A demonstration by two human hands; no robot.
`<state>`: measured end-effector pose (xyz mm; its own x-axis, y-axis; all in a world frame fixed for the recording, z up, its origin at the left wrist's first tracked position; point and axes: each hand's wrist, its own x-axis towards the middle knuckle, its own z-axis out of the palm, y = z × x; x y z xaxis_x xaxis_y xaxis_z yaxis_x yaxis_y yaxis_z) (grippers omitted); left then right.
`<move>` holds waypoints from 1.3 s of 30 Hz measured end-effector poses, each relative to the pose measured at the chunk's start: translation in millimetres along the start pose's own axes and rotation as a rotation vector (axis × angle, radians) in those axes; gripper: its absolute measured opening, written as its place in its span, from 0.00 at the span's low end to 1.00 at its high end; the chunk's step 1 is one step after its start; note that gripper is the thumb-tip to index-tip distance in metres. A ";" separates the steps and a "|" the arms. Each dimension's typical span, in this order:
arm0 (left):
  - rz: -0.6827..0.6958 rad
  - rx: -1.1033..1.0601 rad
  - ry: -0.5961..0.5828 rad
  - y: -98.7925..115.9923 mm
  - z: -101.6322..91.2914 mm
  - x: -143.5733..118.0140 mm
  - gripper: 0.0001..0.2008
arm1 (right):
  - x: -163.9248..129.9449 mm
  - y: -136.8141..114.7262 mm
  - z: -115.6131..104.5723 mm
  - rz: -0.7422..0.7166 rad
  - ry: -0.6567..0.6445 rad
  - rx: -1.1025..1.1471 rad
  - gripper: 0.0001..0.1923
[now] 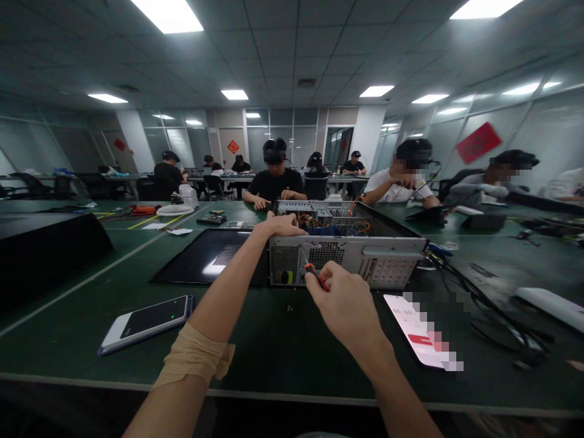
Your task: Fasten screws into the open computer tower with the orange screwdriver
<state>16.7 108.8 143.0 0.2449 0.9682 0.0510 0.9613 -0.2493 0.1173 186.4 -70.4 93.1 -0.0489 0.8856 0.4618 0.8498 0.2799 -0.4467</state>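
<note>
A computer case (349, 246) lies on its side on the green table, its rear panel towards me and its top open, with cables and parts showing inside. My left hand (283, 225) holds the near left rim of the case; some of its fingers are hidden behind the edge. In front of the panel, my right hand (344, 298) is closed round a screwdriver (310, 267) with an orange and black handle. Its thin shaft points up and left at the panel's upper left part. Whether the tip touches a screw I cannot tell.
A black side panel (191, 258) lies left of the case. Two phones, one white (146, 322) and one with a lit screen (413, 331), flank my arms. Black cables (474, 304) sprawl at the right. Across the table a person (274, 182) works; others sit around.
</note>
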 end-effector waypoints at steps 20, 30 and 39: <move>0.034 0.019 0.003 -4.3 3.3 5.6 0.33 | -19.2 10.0 51.2 0.722 -0.455 1.871 0.15; 0.028 0.022 -0.004 -1.5 1.4 2.4 0.31 | -19.9 10.2 42.4 0.479 -0.479 2.037 0.17; 0.029 0.023 0.002 -3.2 3.1 5.2 0.31 | -23.1 4.3 49.1 0.353 -0.486 2.023 0.21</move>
<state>15.3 114.8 139.8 0.2727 0.9605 0.0560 0.9564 -0.2769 0.0931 165.5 -71.5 42.9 -0.4360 0.8869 0.1525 -0.7460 -0.2614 -0.6125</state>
